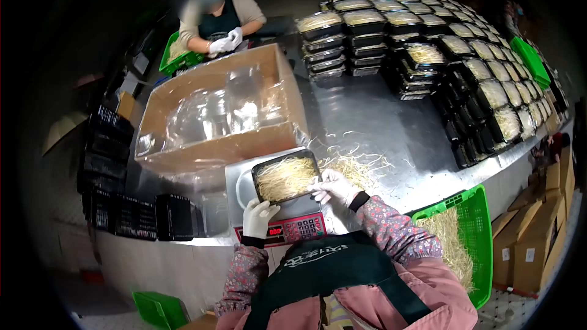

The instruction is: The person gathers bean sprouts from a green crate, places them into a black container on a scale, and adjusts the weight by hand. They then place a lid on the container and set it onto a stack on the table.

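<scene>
A black rectangular plastic tray heaped with pale bean sprouts sits on the platform of a grey digital weighing scale, at the near edge of a steel worktable. The person's left hand, in a white glove, is at the tray's near-left corner with its fingers bunched together; whether they grip the rim cannot be told. The right hand (gloved too) lies at the tray's near-right corner, fingers spread apart, tips touching the rim.

Loose bean sprouts lie scattered on the table just right of the scale. A green plastic crate holding more sprouts stands at the person's right. Behind the scale is a brown cardboard box lined with clear plastic film. Stacks of filled black trays cover the far right of the table. A co-worker in white gloves stands at the far side.
</scene>
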`<state>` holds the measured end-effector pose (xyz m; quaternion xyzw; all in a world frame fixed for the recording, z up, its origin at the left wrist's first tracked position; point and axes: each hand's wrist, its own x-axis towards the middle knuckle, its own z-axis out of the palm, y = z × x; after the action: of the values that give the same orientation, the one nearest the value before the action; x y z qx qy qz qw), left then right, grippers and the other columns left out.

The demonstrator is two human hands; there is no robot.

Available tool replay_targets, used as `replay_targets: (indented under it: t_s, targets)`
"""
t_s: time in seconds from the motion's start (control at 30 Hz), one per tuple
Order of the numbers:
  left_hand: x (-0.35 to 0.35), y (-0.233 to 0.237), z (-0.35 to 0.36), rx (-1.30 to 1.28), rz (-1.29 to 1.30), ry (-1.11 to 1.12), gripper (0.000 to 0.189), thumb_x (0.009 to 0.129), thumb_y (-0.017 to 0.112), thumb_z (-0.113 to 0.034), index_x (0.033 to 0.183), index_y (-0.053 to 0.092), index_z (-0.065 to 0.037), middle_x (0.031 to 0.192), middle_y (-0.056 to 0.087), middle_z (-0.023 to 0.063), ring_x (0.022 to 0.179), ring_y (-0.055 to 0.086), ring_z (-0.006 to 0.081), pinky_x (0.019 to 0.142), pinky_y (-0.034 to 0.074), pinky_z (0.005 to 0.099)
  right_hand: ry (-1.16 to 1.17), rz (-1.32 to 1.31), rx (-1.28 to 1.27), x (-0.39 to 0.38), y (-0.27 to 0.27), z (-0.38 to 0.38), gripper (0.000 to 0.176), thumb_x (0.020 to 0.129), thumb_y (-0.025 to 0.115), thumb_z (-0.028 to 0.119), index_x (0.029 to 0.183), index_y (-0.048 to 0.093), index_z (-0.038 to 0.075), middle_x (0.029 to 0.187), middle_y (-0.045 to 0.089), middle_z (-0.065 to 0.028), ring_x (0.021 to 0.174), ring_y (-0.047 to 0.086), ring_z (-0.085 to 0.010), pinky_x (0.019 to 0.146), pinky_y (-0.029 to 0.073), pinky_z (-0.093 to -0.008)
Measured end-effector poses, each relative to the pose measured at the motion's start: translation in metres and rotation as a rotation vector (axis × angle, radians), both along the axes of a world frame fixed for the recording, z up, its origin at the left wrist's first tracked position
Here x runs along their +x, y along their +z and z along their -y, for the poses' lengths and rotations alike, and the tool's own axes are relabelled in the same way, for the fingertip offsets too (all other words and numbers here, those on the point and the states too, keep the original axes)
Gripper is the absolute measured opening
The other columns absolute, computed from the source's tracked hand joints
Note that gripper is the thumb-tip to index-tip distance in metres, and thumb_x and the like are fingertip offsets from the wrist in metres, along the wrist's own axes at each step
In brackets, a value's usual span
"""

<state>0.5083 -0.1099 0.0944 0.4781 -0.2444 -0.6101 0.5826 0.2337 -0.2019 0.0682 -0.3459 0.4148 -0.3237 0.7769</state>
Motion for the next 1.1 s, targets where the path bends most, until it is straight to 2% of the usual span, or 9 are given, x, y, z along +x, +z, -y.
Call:
replay_targets:
  t_s: [0.1,0.17,0.3,0.5,0.57,0.67,0.83,0.9,1.1]
  targets:
    - [-0.009,-0.005,0.004,-0.373,0.968,-0.086,0.015,0.078,0.073,0.006,0.088,0.061,0.01,0.089,0.058,0.0131,0.079,0.065,0.0233,0.069,0.054,0.0325,-0.13,0.115,-0.091,-0.005,0.024,-0.018,0.026,0.088,0.069,0.003,0.089,0.044,0.011,0.071,0.067,-0.0107,0.055,0.068,-0.0181,0.039,0.053,-0.0298]
    - [-0.006,-0.015,0.012,-0.454,0.996,-0.038,0.016,0.075,0.072,0.012,0.088,0.063,0.01,0.089,0.057,0.0117,0.079,0.061,0.0222,0.066,0.053,0.0323,-0.106,0.073,-0.119,-0.009,0.039,-0.026,0.027,0.089,0.069,0.005,0.087,0.042,0.012,0.07,0.066,-0.01,0.056,0.068,-0.0172,0.041,0.052,-0.0281]
    - [-0.022,0.044,0.024,-0.101,0.136,-0.039,0.009,0.082,0.053,0.007,0.089,0.056,0.002,0.086,0.056,0.0066,0.08,0.062,0.0195,0.07,0.06,0.0364,0.077,-0.174,-0.309,-0.037,0.057,-0.024,0.029,0.09,0.071,0.014,0.088,0.042,0.009,0.075,0.065,-0.0079,0.065,0.067,-0.0146,0.051,0.052,-0.0268]
    - [-0.069,0.074,0.048,-0.077,0.103,-0.214,0.021,0.076,0.056,0.012,0.091,0.053,-0.003,0.078,0.051,0.0022,0.071,0.064,0.0178,0.067,0.06,0.0333,0.228,-0.296,-0.668,-0.095,0.09,0.014,0.026,0.088,0.074,0.02,0.099,0.055,0.006,0.084,0.054,0.0029,0.077,0.049,-0.0068,0.066,0.043,-0.0227]
    - [-0.091,0.073,0.056,-0.088,0.067,-0.269,0.034,0.086,0.059,0.006,0.119,0.055,0.001,0.105,0.06,0.0081,0.088,0.064,0.0197,0.078,0.058,0.0338,0.174,-0.289,-0.711,-0.109,0.076,0.033,0.024,0.087,0.075,0.017,0.096,0.054,0.008,0.082,0.052,0.0054,0.075,0.047,-0.0045,0.065,0.042,-0.0211]
    - [-0.119,0.105,0.06,-0.13,0.075,-0.214,0.055,0.094,0.058,-0.005,0.145,0.037,-0.002,0.138,0.048,0.0136,0.118,0.055,0.025,0.101,0.046,0.0391,-0.165,-0.09,-0.639,-0.153,0.09,0.075,0.021,0.085,0.073,0.01,0.093,0.053,0.01,0.077,0.053,0.0047,0.07,0.05,-0.0047,0.061,0.045,-0.0222]
    - [-0.107,0.128,0.048,-0.163,0.262,-0.084,0.046,0.099,0.055,-0.022,0.14,0.045,-0.002,0.132,0.057,0.014,0.116,0.058,0.0232,0.095,0.048,0.0379,-1.101,-0.206,-0.741,-0.264,0.144,0.209,0.022,0.083,0.071,0.012,0.086,0.05,0.008,0.073,0.053,-0.0021,0.059,0.051,-0.0109,0.052,0.044,-0.0271]
    - [-0.115,0.111,0.033,-0.268,0.372,0.059,0.045,0.099,0.055,-0.026,0.137,0.049,-0.002,0.13,0.059,0.0136,0.114,0.059,0.0247,0.096,0.048,0.0386,-1.281,0.047,-0.595,-0.306,0.153,0.27,0.026,0.084,0.068,0.009,0.094,0.044,0.006,0.07,0.056,-0.0092,0.043,0.055,-0.0194,0.036,0.048,-0.0334]
    - [-0.063,0.056,0.011,-0.008,0.213,0.205,0.042,0.098,0.055,-0.026,0.134,0.053,-0.004,0.13,0.059,0.0117,0.113,0.059,0.0279,0.096,0.047,0.0425,-1.409,-0.096,-0.244,-0.37,0.13,0.329,0.011,0.082,0.062,0.006,0.086,0.06,-0.004,0.073,0.061,-0.0144,0.051,0.06,-0.0245,0.047,0.058,-0.0435]
